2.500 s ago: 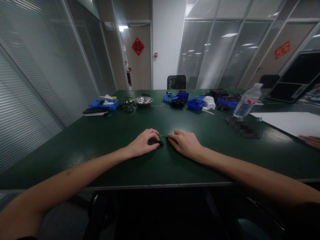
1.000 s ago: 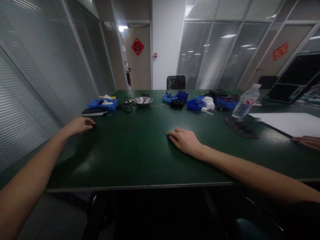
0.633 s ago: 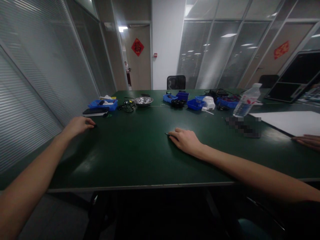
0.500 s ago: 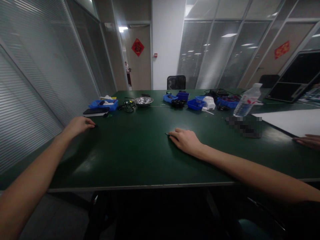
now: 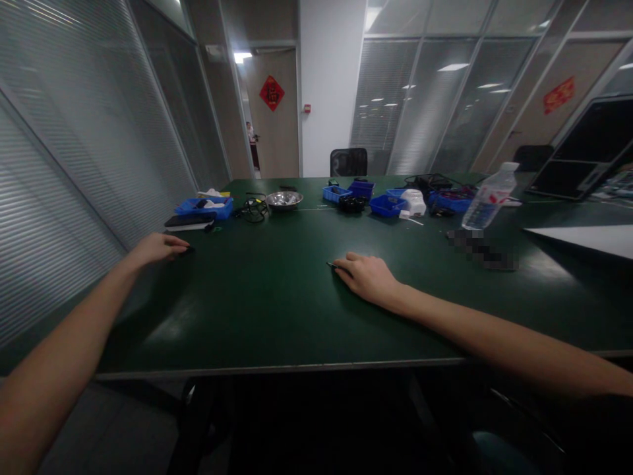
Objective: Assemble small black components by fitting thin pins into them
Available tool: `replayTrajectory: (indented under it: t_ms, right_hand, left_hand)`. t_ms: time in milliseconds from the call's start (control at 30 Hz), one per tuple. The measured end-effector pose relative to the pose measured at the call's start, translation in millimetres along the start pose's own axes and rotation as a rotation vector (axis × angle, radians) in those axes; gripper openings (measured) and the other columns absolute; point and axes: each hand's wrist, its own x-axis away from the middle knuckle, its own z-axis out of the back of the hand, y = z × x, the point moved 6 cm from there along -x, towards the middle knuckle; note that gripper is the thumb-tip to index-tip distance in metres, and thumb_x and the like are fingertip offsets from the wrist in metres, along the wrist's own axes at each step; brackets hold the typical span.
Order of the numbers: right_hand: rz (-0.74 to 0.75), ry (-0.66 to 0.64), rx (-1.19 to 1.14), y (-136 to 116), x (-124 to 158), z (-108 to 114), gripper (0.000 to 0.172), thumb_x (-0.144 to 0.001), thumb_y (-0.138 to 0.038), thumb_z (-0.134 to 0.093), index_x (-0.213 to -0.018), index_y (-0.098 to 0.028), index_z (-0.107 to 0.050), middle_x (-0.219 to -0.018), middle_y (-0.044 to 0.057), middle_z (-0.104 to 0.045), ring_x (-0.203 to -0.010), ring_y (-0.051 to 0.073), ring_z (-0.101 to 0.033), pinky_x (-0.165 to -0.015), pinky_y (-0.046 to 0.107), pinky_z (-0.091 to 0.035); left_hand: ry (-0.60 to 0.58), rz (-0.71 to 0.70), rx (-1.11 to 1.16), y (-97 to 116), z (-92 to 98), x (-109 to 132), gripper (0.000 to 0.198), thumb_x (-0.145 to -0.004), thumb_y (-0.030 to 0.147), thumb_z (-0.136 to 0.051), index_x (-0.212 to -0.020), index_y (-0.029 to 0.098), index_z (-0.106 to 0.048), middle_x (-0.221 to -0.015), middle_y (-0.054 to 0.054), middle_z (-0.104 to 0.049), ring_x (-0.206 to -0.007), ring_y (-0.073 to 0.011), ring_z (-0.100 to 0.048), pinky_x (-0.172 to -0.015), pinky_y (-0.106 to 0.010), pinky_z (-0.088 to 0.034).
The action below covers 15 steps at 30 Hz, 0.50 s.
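Observation:
My left hand [image 5: 159, 248] reaches out to the left over the dark green table [image 5: 267, 310]. Its fingers are drawn together, with the tips on a small black piece [image 5: 190, 249] that lies on the table. My right hand [image 5: 364, 275] rests palm down near the table's middle. Its fingers are closed on a thin dark tool [image 5: 330, 265], and only the tool's tip pokes out to the left. The two hands are far apart.
A black flat device [image 5: 190, 220] and a blue tray [image 5: 204, 206] lie just beyond my left hand. Farther back are cables [image 5: 253, 210], a metal bowl [image 5: 283, 198] and several blue bins [image 5: 360, 194]. A water bottle [image 5: 487, 198] and a white sheet [image 5: 583, 239] are on the right.
My left hand went from beside my right hand to the table's left side, carrying the small black piece. The white sheet slid right and another person's hand left the view.

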Motion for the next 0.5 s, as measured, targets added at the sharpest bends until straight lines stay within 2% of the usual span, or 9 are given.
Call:
replayTrajectory:
  t_ms: [100, 300, 500]
  right_hand:
    - [-0.001, -0.003, 0.000, 0.4, 0.4, -0.6, 0.047, -0.111, -0.047, -0.037, -0.144, -0.030, -0.064, -0.117, 0.009, -0.070, -0.087, 0.023, -0.069, -0.068, 0.031, -0.045]
    - [0.016, 0.016, -0.020, -0.1, 1.8, 0.3, 0.046, -0.111, -0.046, -0.037, -0.143, -0.029, -0.065, -0.116, 0.009, -0.070, -0.086, 0.022, -0.068, -0.065, 0.030, -0.042]
    - [0.019, 0.020, -0.027, 0.0, 1.1, 1.5, 0.045, -0.111, -0.045, -0.039, -0.144, -0.029, -0.064, -0.115, 0.009, -0.070, -0.084, 0.022, -0.068, -0.065, 0.030, -0.042]
  left_hand:
    - [-0.058, 0.107, 0.114, -5.5, -6.2, 1.1, 0.035, -0.090, 0.019, -0.078, -0.122, 0.006, -0.074, -0.091, -0.002, -0.075, -0.078, -0.0135, -0.063, -0.069, -0.018, -0.048]
    - [0.030, 0.149, 0.192, -4.5, -10.7, 3.4, 0.025, -0.089, 0.020, -0.079, -0.109, 0.006, -0.076, -0.073, 0.001, -0.070, -0.075, -0.0131, -0.058, -0.064, -0.017, -0.041]
    - [-0.021, 0.162, 0.340, -7.5, -14.6, 0.0, 0.024, -0.087, 0.006, -0.074, -0.111, 0.003, -0.075, -0.090, -0.004, -0.076, -0.079, -0.0125, -0.062, -0.072, -0.020, -0.048]
